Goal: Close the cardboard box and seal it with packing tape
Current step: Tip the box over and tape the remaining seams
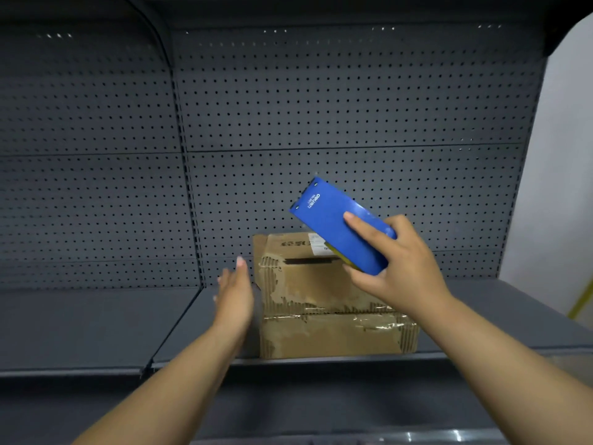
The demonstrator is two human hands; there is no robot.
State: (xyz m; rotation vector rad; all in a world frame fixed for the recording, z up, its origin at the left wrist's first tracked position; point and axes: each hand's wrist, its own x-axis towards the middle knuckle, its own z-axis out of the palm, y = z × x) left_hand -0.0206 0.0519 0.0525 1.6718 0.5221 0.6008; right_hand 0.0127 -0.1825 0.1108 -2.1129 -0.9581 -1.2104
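Observation:
A worn brown cardboard box (324, 303) sits on the grey shelf, its top flaps folded down with a dark gap along the seam and old torn tape on its surface. Above its right half my right hand (401, 268) grips a blue packing tape dispenser (340, 224), tilted with its far end pointing up and left; my index finger lies along its flat side. A bit of yellow shows under the dispenser. My left hand (236, 295) hovers beside the box's left side, fingers straight, holding nothing; whether it touches the box I cannot tell.
The grey metal shelf (96, 329) runs left and right of the box. A perforated grey back panel (288, 107) stands right behind it. A white wall (564, 155) is at the far right, and a lower shelf edge (417, 436) lies below.

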